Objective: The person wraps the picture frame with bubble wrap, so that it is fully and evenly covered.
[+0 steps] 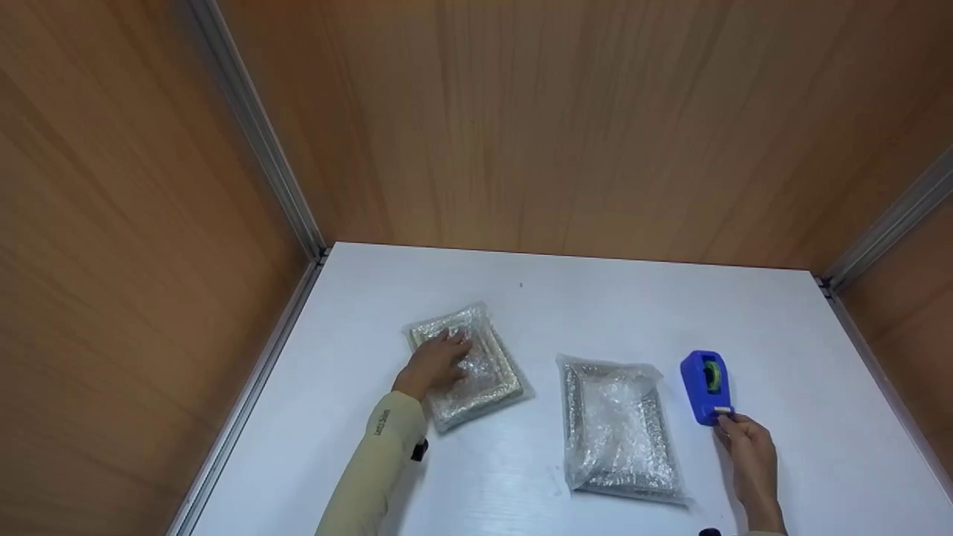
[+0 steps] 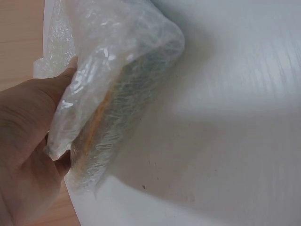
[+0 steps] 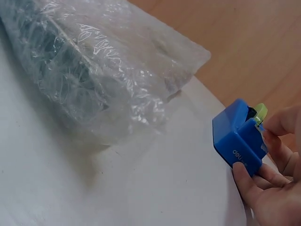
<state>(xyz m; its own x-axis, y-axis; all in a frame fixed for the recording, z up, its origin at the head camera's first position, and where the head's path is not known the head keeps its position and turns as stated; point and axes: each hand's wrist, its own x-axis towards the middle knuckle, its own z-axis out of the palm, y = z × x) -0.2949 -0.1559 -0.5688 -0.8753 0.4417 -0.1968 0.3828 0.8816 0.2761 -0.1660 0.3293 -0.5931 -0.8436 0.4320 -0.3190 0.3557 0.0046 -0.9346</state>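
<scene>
My left hand (image 1: 438, 363) rests with relaxed fingers on top of a flat rectangular packet in bubble wrap (image 1: 488, 383), at the left of the table. A gold-coloured border shows through its wrap. The left wrist view shows this hand (image 2: 33, 136) at the edge of the bubble wrap (image 2: 122, 61), its fingertips partly hidden behind a loose fold. On the right, my right hand (image 1: 752, 454) grips the front end of a blue tape dispenser (image 1: 697, 387) holding a green-yellow roll. In the right wrist view, fingers (image 3: 242, 176) lie against the dispenser (image 3: 235, 136), others at its cutting edge.
A second bubble-wrapped packet (image 1: 622, 432) with a dark patterned border lies between the hands. White table (image 1: 581, 298) runs under everything. Wood-grain panels (image 1: 558, 134) stand behind and at both sides, with metal rails (image 1: 253, 126) at the corners.
</scene>
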